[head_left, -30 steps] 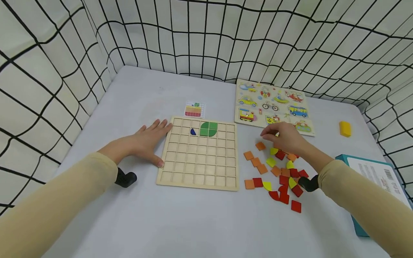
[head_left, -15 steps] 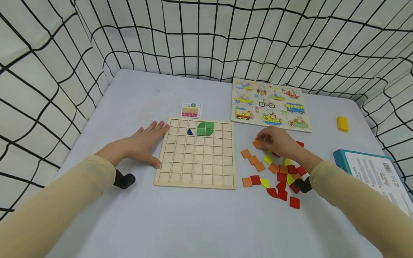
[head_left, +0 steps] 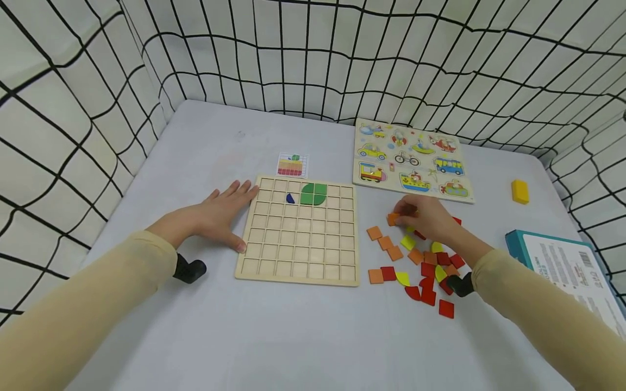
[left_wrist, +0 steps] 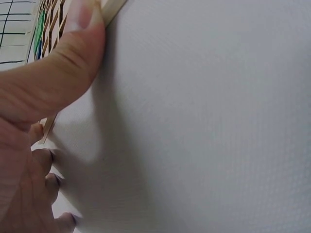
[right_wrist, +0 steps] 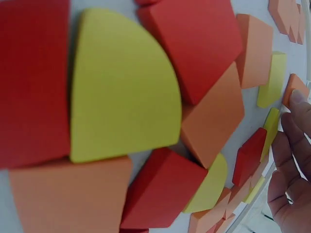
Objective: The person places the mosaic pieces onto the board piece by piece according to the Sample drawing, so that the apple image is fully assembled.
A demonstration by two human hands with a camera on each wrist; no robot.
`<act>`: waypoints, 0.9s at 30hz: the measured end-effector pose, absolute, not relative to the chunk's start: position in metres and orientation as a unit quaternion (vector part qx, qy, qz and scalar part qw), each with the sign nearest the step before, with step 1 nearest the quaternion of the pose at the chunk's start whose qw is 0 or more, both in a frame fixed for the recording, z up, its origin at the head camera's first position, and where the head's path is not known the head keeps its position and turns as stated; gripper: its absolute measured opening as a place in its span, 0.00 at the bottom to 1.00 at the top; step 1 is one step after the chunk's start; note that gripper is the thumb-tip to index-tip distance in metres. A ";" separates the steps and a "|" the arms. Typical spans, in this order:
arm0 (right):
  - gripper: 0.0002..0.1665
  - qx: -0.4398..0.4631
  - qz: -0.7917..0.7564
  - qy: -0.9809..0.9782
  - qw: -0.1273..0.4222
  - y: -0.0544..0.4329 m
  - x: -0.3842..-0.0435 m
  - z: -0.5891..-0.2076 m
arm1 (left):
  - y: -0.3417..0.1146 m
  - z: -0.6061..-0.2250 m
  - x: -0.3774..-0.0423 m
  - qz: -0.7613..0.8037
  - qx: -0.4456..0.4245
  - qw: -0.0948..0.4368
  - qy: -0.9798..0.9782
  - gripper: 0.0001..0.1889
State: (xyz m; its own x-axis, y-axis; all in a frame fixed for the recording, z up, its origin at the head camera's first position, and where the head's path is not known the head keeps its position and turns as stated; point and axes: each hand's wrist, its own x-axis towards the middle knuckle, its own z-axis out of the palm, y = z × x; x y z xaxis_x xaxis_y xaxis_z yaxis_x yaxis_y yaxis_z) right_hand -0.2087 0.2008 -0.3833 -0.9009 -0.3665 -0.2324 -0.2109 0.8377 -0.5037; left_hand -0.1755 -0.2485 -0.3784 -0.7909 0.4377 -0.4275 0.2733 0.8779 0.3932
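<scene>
A little orange square (head_left: 392, 219) is pinched between the thumb and finger of the right hand (head_left: 424, 217), to the right of the wooden grid board (head_left: 299, 253). I can't tell if the square touches the white worktop (head_left: 293, 331). Red, yellow and orange loose pieces (head_left: 427, 270) are spread out under and near that hand, and some of them touch each other. The left hand (head_left: 215, 217) is spread wide, with its thumb on the left edge of the grid board. Near the top of the board sit four green pieces (head_left: 307, 200), with one blue piece (head_left: 290, 199) to their left. A small picture card (head_left: 293, 165) lies just behind the board. Farther back on the right is a puzzle with cars and boats (head_left: 413, 161). A yellow block (head_left: 520, 192) and a blue-green box (head_left: 518, 247) are at the far right.
</scene>
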 end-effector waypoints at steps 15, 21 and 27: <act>0.14 -0.146 -0.210 0.952 0.169 0.224 -0.201 -0.367 | -0.254 -0.376 -0.178 0.144 0.197 0.252 0.936 0.73; 0.16 -0.145 -0.200 0.953 0.176 0.232 -0.199 -0.376 | -0.252 -0.377 -0.178 0.154 0.200 0.255 0.933 0.73; 0.15 -0.148 -0.181 0.957 0.173 0.226 -0.196 -0.379 | -0.248 -0.378 -0.177 0.160 0.198 0.255 0.933 0.72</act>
